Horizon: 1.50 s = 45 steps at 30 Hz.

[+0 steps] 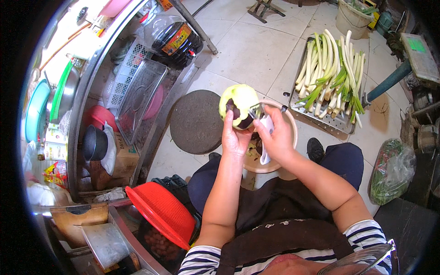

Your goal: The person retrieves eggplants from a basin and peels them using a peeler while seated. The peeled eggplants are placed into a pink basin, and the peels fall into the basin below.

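Observation:
My left hand (235, 137) holds up a large round eggplant (239, 99) from below. Most of its pale flesh is bare, with dark purple skin left on the side towards me. A peeler with a white handle (267, 151) is gripped in my right hand (275, 134), its metal head against the eggplant's right side. Beneath both hands, on the floor between my legs, stands a round pinkish basin (293, 132) with dark and pale peelings (253, 151) in it; my hands hide part of it.
A round dark board or lid (196, 120) lies left of the basin. Leeks or large scallions (330, 75) fill a perforated metal tray (295, 99) at the right. Nearby are a red plastic colander (168, 209), a bagged bundle of greens (392, 172) and a metal-edged shelf (151, 147) at the left.

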Each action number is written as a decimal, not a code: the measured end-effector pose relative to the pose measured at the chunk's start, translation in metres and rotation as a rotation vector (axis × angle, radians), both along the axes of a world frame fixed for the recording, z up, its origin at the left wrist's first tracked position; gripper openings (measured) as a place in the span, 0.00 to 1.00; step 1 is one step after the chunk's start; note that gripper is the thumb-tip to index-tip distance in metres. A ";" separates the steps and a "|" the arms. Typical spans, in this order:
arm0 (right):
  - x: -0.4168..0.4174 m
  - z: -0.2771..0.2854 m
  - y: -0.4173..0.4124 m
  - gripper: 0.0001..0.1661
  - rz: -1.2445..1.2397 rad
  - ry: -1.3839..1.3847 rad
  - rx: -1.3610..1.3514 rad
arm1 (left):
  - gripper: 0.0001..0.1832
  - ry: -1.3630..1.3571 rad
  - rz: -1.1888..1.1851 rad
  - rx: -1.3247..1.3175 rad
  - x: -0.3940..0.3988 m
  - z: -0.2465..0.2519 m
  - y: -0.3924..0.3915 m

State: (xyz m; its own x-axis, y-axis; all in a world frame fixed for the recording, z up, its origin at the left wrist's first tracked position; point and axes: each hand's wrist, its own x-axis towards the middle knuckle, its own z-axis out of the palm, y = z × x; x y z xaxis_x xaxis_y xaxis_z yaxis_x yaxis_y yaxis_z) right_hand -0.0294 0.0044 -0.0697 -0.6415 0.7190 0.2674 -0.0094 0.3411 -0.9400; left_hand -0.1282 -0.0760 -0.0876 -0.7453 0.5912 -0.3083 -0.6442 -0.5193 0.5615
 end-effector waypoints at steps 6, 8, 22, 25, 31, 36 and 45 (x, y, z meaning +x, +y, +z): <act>-0.002 0.006 0.007 0.26 0.044 -0.035 -0.081 | 0.29 -0.013 -0.021 0.007 -0.001 0.000 -0.003; 0.003 0.009 -0.004 0.27 0.075 -0.079 -0.033 | 0.27 -0.048 0.070 0.015 -0.001 0.007 0.001; -0.011 0.008 -0.013 0.25 0.050 -0.118 0.006 | 0.24 0.025 0.241 -0.070 -0.005 -0.007 0.004; 0.003 -0.002 -0.034 0.24 0.206 -0.222 0.104 | 0.26 -0.051 0.245 -0.199 -0.006 0.001 0.001; 0.000 0.008 -0.031 0.26 0.086 -0.046 -0.121 | 0.28 0.028 0.331 -0.091 -0.006 -0.005 0.001; -0.002 0.007 -0.031 0.23 0.182 -0.251 -0.079 | 0.31 0.134 0.480 -0.287 0.004 -0.002 0.010; -0.002 -0.012 -0.009 0.31 0.282 -0.388 -1.083 | 0.25 -0.025 0.342 -0.002 -0.011 0.007 -0.004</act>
